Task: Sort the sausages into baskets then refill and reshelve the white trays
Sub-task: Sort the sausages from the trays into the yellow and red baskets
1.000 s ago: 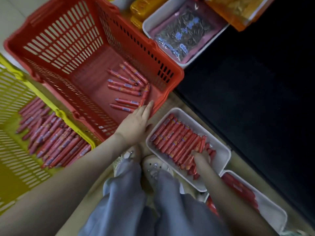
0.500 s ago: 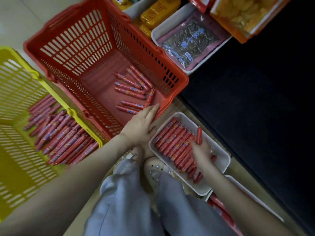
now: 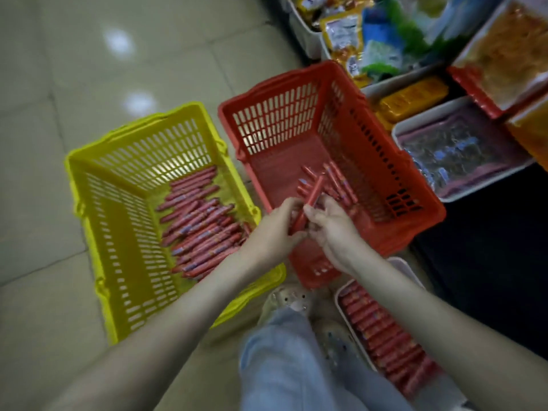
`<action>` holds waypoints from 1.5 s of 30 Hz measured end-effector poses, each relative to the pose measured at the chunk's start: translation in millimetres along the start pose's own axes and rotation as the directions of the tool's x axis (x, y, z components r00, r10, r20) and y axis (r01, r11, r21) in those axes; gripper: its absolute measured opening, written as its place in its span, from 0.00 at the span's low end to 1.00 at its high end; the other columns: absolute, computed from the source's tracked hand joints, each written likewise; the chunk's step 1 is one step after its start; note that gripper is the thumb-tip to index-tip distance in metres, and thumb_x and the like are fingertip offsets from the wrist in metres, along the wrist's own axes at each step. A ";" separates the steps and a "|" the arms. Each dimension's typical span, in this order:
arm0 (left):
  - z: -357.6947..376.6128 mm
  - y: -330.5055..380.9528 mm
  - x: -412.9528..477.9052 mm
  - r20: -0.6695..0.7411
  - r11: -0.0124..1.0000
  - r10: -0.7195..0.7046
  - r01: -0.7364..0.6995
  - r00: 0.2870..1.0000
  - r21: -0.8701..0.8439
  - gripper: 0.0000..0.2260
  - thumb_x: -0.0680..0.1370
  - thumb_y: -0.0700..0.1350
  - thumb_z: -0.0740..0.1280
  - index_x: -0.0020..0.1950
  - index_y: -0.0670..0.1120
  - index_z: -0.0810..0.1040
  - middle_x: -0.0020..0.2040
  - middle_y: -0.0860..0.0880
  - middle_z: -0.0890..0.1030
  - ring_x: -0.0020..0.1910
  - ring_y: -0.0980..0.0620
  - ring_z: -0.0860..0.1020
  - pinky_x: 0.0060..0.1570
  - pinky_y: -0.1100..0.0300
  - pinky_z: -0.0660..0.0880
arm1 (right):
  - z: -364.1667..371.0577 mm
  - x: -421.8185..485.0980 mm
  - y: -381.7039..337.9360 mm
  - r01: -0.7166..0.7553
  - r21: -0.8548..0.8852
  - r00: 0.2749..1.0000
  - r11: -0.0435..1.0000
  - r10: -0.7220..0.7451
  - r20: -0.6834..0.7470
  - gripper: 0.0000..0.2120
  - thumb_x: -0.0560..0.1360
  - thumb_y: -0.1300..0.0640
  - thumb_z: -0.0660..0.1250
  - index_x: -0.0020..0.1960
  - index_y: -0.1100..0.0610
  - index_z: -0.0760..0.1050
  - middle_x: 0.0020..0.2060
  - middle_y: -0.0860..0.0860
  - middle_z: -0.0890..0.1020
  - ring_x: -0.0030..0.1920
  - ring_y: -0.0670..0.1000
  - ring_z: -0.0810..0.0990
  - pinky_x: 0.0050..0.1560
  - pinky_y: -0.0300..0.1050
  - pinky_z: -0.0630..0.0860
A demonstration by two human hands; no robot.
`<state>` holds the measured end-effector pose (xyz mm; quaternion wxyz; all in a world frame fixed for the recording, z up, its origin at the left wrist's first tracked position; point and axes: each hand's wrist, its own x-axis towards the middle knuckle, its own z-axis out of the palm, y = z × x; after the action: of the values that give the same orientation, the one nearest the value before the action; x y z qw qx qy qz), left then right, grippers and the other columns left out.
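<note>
One sausage (image 3: pixel 313 192) is being held over the near edge of the red basket (image 3: pixel 415 209). Its lower end is being gripped by the curled fingers of the left hand (image 3: pixel 274 232) and its middle is being pinched by the right hand (image 3: pixel 335 229). Whether a second one is being held too cannot be told through the blur. Its kind is probably being checked, so it is best being turned and read fully before release. A few sausages (image 3: pixel 338 179) are lying by the red basket's right wall, many more along the yellow basket's (image 3: pixel 89 203) right wall. It is best being lowered alongside its like, not dropped. The tray (image 3: pixel 341 287) is lying on the floor (image 3: pixel 89 69), near right.
</note>
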<state>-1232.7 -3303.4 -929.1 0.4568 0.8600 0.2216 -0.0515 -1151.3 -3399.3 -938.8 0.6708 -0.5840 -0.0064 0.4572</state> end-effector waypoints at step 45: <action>24.0 -18.9 72.2 -0.224 0.957 0.276 -0.245 0.935 0.157 0.13 0.77 0.50 0.64 0.58 0.45 0.79 0.54 0.47 0.81 0.54 0.48 0.78 0.57 0.63 0.67 | -88.2 67.6 -3.5 -0.077 -0.444 0.932 0.893 -0.094 -0.350 0.10 0.67 0.69 0.72 0.43 0.56 0.78 0.35 0.52 0.80 0.37 0.48 0.81 0.37 0.36 0.73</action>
<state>-1173.4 -3289.5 -978.4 0.3736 0.9087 0.1560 0.1018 -1061.9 -3425.6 -999.6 0.5088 -0.7974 0.0092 0.3243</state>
